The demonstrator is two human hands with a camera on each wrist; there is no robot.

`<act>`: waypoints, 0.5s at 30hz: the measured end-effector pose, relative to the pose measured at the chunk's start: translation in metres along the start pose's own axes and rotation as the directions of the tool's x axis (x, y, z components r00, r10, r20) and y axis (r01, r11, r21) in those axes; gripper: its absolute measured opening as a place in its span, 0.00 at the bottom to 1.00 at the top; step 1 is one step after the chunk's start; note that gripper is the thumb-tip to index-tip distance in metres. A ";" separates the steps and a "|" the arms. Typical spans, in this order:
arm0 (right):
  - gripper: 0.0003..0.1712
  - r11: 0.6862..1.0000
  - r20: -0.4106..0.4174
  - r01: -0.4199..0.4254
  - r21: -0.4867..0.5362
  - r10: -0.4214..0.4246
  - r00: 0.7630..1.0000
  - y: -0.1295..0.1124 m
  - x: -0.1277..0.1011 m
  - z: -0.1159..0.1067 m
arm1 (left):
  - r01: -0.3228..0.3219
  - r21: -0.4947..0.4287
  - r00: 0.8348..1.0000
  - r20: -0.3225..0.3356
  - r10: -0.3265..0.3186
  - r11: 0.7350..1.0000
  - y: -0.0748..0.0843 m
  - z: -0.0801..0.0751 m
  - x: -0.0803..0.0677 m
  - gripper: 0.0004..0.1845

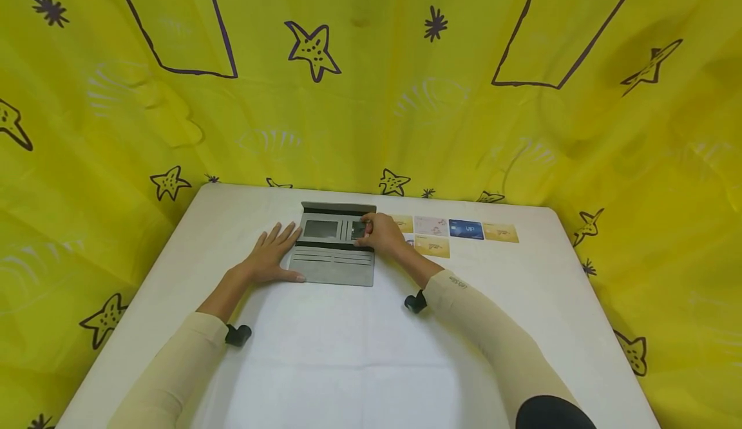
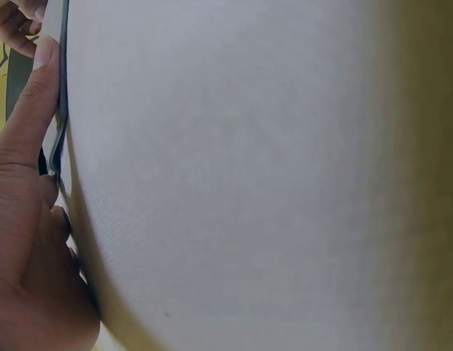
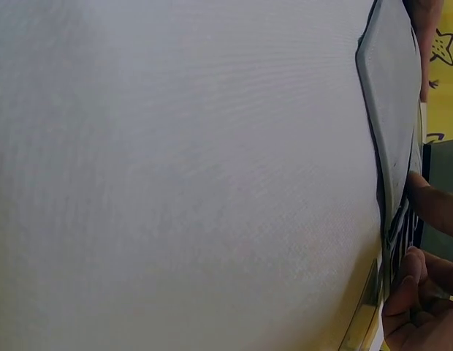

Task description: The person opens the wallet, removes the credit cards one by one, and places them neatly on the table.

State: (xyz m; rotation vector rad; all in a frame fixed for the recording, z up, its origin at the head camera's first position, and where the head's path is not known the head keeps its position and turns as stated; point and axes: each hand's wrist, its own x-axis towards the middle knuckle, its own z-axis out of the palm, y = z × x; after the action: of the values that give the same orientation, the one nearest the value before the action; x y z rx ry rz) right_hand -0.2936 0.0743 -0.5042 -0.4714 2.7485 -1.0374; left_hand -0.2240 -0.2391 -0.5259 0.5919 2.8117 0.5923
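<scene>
The left hand [image 1: 268, 258] lies with fingers apart against the left edge of the open grey wallet [image 1: 324, 276], on the table's [image 1: 324, 339] far half, while the right hand [image 1: 384, 232] pinches what looks like a dark card [image 1: 359, 231] at its right slots. A tilted card could jam, or a light left hand let the wallet slide — and a low right wrist could scatter the loose cards [image 1: 431, 247] alongside.

Can count 1 wallet [image 1: 333, 248], 1 left hand [image 1: 268, 260], 1 right hand [image 1: 384, 232], 2 wrist cameras [image 1: 415, 302], and on 1 table [image 1: 324, 339] 6 cards [image 1: 431, 246]: 3 gold, 1 blue, 1 pinkish, 1 almost hidden.
</scene>
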 end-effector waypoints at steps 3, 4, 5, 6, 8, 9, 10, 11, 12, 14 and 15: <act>0.39 1.000 -0.003 -0.001 -0.015 0.001 1.000 0.001 0.001 0.001 | 0.001 -0.004 1.000 0.000 -0.001 1.000 0.000 0.000 0.001 0.65; 0.39 1.000 -0.006 -0.003 -0.014 0.003 1.000 0.001 0.001 0.002 | 0.002 -0.003 1.000 0.001 -0.002 1.000 0.000 0.000 0.001 0.65; 0.38 1.000 -0.009 -0.006 -0.013 0.005 1.000 0.001 0.001 0.002 | 0.001 -0.004 1.000 0.002 -0.001 1.000 -0.001 0.000 0.001 0.65; 0.38 1.000 -0.011 -0.008 -0.010 0.008 1.000 0.001 0.001 0.002 | 0.004 -0.004 1.000 0.006 -0.004 1.000 -0.001 0.001 0.001 0.65; 0.37 1.000 -0.015 -0.013 -0.003 0.013 1.000 0.001 0.001 0.002 | 0.007 -0.004 1.000 0.013 -0.007 1.000 -0.001 0.001 0.001 0.65; 0.37 1.000 -0.017 -0.015 0.001 0.015 1.000 0.001 0.001 0.002 | 0.008 -0.005 1.000 0.016 -0.008 1.000 -0.001 0.001 0.001 0.65; 0.37 1.000 -0.018 -0.016 0.004 0.016 1.000 0.000 0.001 0.002 | 0.010 -0.005 1.000 0.018 -0.010 1.000 -0.001 0.001 0.001 0.65; 0.37 1.000 -0.019 -0.017 0.003 0.017 1.000 0.000 0.001 0.002 | 0.011 -0.006 1.000 0.020 -0.011 1.000 -0.002 0.001 0.001 0.66; 0.37 1.000 -0.019 -0.019 0.003 0.019 1.000 0.000 0.001 0.002 | 0.013 -0.005 1.000 0.022 -0.013 1.000 -0.002 0.001 0.001 0.66; 0.37 1.000 -0.019 -0.019 0.004 0.020 1.000 0.000 0.001 0.003 | 0.012 -0.011 1.000 0.019 -0.011 1.000 -0.002 0.001 0.001 0.66; 0.37 1.000 -0.020 -0.021 0.004 0.021 1.000 0.000 0.001 0.003 | 0.012 -0.011 1.000 0.019 -0.012 1.000 -0.003 0.002 0.002 0.66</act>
State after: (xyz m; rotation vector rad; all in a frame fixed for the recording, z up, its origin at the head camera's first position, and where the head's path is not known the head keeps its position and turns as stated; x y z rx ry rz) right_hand -0.2937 0.0726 -0.5063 -0.4331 2.7617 -1.0480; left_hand -0.2259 -0.2401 -0.5286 0.5749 2.7902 0.5968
